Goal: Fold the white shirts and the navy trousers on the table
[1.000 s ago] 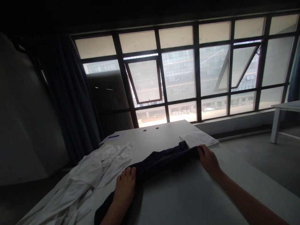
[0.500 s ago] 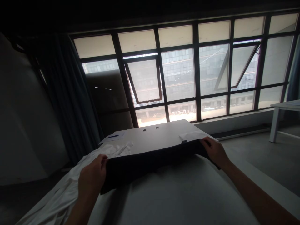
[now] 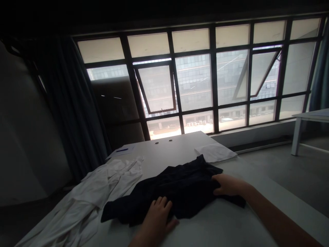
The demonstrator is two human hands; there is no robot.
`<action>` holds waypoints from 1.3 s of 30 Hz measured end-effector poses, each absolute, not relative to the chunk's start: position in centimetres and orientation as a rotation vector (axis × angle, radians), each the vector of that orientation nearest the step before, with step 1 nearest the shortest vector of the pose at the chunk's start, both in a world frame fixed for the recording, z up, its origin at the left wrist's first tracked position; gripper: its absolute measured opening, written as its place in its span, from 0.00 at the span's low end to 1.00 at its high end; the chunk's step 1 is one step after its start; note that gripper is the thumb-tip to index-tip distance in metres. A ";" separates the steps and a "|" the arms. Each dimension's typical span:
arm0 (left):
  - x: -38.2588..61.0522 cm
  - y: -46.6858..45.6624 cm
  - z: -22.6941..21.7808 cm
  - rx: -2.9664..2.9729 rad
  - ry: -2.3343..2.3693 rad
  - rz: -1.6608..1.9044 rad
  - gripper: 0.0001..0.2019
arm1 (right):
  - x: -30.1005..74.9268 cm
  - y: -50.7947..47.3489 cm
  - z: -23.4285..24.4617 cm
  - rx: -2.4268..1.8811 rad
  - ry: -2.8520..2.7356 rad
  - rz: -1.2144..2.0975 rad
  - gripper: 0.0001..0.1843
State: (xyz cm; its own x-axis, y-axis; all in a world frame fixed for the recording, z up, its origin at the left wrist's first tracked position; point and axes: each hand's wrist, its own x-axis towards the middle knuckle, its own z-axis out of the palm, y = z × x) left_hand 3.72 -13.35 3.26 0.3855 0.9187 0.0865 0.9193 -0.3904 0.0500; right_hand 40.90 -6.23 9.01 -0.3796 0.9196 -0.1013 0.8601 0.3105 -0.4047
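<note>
- Now, the left hand [image 3: 158,219] is lying flat, fingers spread wide, pressing on the near edge of the dark navy fabric garment [image 3: 180,187] at the lower centre of the frame.
- The right hand [image 3: 227,185] is curling its fingers around the garment's right-hand edge, gripping a fold, centre right.
- The garment is lying spread and rumpled on the long white table [image 3: 231,226], between both hands.
- A crumpled white cloth garment [image 3: 102,192] is sprawling at the lower left, just beside the dark one.
- A folded white cloth [image 3: 214,152] is sitting just above it in the frame.
</note>
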 end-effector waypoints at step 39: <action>-10.6 -13.9 12.8 -2.628 -2.316 -0.130 0.19 | 47.1 -6.4 13.4 -1.590 -2.291 0.787 0.27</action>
